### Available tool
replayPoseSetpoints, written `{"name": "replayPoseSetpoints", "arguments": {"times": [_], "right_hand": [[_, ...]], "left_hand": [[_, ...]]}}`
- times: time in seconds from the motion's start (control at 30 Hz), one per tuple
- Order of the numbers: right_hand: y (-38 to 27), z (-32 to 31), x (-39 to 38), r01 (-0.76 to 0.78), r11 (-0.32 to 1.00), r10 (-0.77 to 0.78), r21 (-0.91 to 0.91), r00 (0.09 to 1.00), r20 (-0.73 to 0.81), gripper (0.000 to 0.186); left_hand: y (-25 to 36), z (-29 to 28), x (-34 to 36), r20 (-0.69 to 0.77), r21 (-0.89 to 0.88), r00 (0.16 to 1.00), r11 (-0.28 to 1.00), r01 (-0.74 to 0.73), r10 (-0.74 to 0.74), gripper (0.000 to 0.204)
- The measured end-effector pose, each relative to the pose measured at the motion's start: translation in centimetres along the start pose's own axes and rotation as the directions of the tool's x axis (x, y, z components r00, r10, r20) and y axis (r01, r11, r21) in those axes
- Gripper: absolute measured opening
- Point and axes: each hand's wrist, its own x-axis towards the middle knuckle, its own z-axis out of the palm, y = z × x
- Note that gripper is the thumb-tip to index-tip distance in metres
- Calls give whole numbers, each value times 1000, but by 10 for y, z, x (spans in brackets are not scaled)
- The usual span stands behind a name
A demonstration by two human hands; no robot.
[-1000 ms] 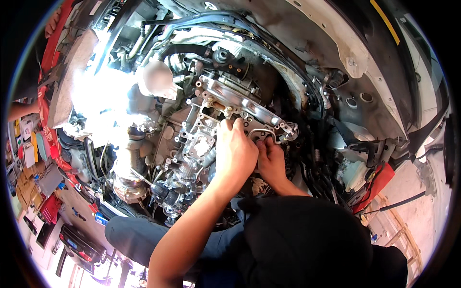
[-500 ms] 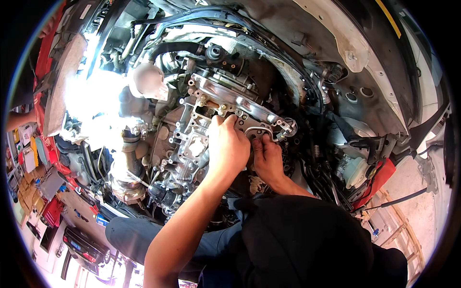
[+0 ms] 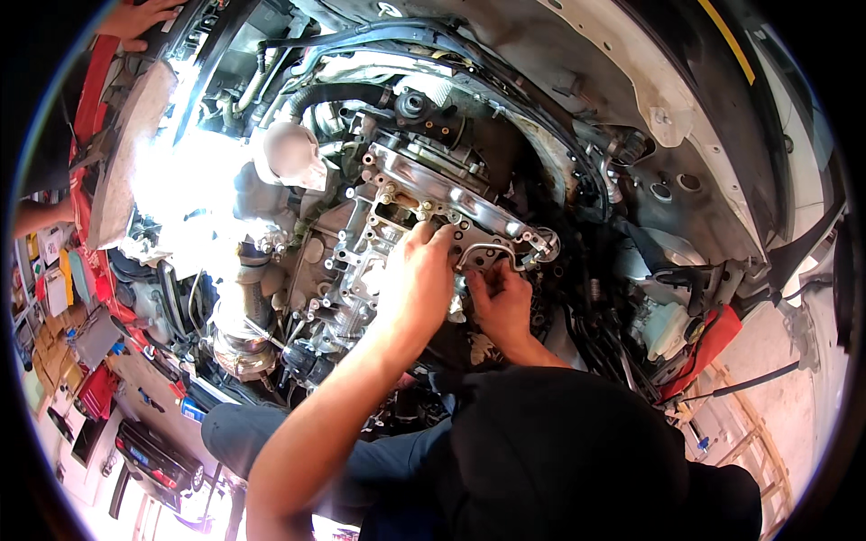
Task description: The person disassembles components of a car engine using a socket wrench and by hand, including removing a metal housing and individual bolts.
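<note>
An opened engine [image 3: 361,248] with a bare metal top lies under my hands. My left hand [image 3: 419,279] rests on it with its fingers bent together. Its fingertips reach the openings beside a long shiny metal piece [image 3: 451,192]; what they pinch, if anything, is hidden. Close by on the right, my right hand [image 3: 503,302] has its thumb and fingers curled in just below a thin bent metal pipe [image 3: 487,248]. The fingers hide whatever lies between them. Gold-coloured bolts [image 3: 388,197] stand on the engine past my left fingertips.
Strong light glares over the left side of the bay, by a round pale part [image 3: 290,151]. Black hoses [image 3: 338,94] arch along the far side. Another person's hand [image 3: 135,22] is at the upper left. Black cables [image 3: 595,316] run at right. Dark clothing [image 3: 559,451] fills the lower middle.
My left hand has drawn back slightly toward me. My right fingers have curled in more below the pipe. The other person's hand shows more at the upper left, and the view has shifted slightly.
</note>
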Motion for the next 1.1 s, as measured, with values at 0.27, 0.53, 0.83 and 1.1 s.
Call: {"name": "replayPoseSetpoints", "arguments": {"times": [0.27,0.53,0.83,1.1], "right_hand": [[4,3,-8,266,963,-269,-39,952,-146,16],[5,5,12,513,809,-581,-287,773,-253,20],[-1,-8,12,569,762,-611,-310,790,-53,22],[0,-10,12,593,719,-635,-363,772,6,15]], "left_hand": [[-23,-17,26,246,148,790,783,-604,562,20],[-34,-14,34,252,38,724,741,-671,642,13],[-59,-65,-45,2,183,990,973,-138,140,12],[-96,-57,-101,240,450,968,876,-173,69,36]]}}
